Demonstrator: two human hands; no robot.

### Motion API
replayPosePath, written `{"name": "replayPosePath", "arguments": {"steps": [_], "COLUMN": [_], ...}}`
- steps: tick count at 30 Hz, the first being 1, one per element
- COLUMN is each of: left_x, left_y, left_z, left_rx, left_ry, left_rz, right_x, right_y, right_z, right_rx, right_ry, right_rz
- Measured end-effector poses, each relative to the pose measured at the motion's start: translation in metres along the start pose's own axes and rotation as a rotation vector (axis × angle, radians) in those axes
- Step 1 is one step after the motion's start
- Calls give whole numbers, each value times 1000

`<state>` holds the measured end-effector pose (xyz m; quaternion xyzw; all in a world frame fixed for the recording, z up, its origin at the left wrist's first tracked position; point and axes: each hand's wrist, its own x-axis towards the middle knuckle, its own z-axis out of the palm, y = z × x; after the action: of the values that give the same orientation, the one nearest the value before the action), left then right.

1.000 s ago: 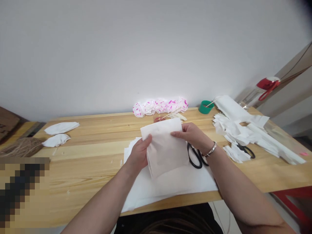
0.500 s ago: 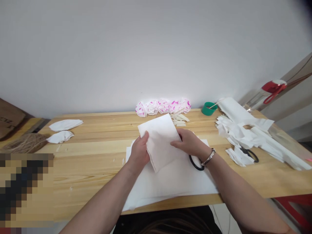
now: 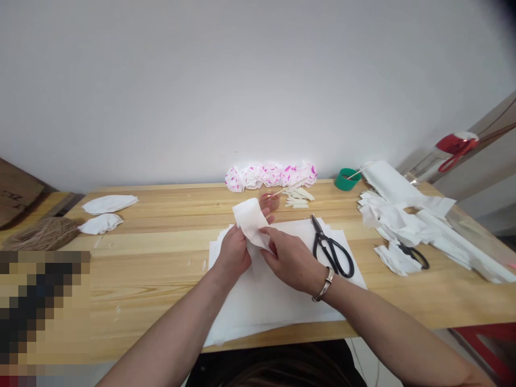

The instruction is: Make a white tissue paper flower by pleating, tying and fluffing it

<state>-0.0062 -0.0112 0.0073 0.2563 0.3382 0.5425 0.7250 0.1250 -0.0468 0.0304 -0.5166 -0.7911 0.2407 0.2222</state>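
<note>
A white paper sheet (image 3: 250, 219), bent over on itself, is held up between both hands above the middle of the table. My left hand (image 3: 233, 250) grips its left side, with fingertips showing behind the paper. My right hand (image 3: 288, 255) pinches its lower right edge between thumb and fingers. Under the hands lies a stack of larger white sheets (image 3: 282, 306). Black-handled scissors (image 3: 332, 250) rest on that stack, right of my right hand. A small clear cup of reddish contents (image 3: 269, 201) stands just behind the held paper.
Pink-speckled crumpled paper flowers (image 3: 270, 177) line the wall, near short pale strips (image 3: 298, 199) and a green cup (image 3: 347, 180). White paper pieces (image 3: 403, 220) and a second pair of scissors (image 3: 417, 257) lie right. Folded white pieces (image 3: 108, 204) and twine (image 3: 44, 234) lie left.
The flat sheet has been bent over on itself. My right hand moved left and down toward my left hand, uncovering the scissors; the small clear cup has come into view.
</note>
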Motion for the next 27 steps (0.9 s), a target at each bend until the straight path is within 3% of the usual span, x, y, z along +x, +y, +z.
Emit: {"name": "replayPosePath", "arguments": {"steps": [7,13,20,24,27], "left_x": [-9,-7,-15,-17,-14], "left_y": [5,3,11,13,10], "left_z": [11,5,13,14,10], "left_rx": [18,-37,24,38,-16], "left_ry": [-58,-35,-27,-97,-143], "left_rz": [23,-55,-97,-143,-169], "right_x": [1,5,2,0,0], "right_y": [-5,-3,-5,-7,-6], "right_z": [1,0,-1,-6,-8], "right_rx": [289,560,806,766,564], "right_ry": [42,57,-119,-153,-57], "right_rz": [43,185,153,76,52]}}
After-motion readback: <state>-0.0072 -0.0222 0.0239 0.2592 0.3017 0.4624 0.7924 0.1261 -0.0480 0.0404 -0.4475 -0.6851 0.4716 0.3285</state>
